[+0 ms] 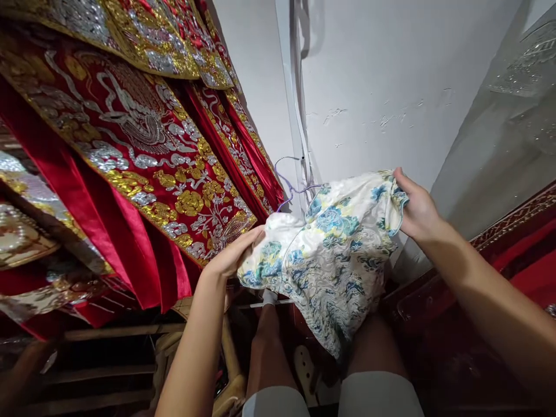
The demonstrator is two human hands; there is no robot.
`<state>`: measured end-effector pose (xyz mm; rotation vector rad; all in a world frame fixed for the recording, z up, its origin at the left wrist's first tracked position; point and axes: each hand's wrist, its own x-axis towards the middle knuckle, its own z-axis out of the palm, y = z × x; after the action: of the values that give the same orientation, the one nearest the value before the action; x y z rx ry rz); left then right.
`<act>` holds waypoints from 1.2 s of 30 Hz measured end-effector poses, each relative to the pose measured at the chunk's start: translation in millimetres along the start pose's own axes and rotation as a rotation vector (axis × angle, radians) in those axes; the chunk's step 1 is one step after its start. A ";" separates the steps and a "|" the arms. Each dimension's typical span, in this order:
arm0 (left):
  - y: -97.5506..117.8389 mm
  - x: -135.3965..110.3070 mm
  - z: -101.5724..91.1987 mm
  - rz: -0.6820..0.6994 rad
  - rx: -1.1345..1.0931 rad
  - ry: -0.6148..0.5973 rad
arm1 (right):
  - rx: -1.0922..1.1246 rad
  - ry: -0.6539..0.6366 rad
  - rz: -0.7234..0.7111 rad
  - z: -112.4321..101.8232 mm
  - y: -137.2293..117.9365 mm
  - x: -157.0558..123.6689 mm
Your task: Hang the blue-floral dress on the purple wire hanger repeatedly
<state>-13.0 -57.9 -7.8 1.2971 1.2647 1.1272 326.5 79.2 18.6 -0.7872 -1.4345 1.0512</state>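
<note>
a floral blouse (334,243) is held up in mid-air above the legs (269,336): its right-hand sleeve edge is pinched by the right hand (414,211), and its opposite edge is clasped by the left hand (234,255). just beyond its upper edge a purple hanger (292,189) is seen, the hook set close to a white pipe (286,63); whether it is hooked there cannot be told. the left side is crowded by a red embroidered cloth (174,168), close by the left hand. below, bamboo furniture (232,356) is partly hidden by the left forearm (191,347). the right side is bordered by clear plastic sheeting (512,116). the background is filled by a white wall (369,75), marked with flaking.
</note>
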 end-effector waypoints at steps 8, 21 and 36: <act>-44.0 2.1 12.7 0.283 0.510 0.460 | 0.024 -0.778 0.091 52.2 -31.2 -115.4; -12.6 -37.6 94.0 0.330 -0.499 0.238 | -0.700 -0.655 -0.727 70.0 30.8 -132.4; -56.4 -10.0 93.9 0.200 0.061 0.344 | -0.871 -0.178 -0.609 29.0 57.6 -125.3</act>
<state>73.9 -71.4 -73.7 1.3358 1.4500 1.5136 310.2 -18.0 -82.1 -0.7667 -2.1357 -0.0112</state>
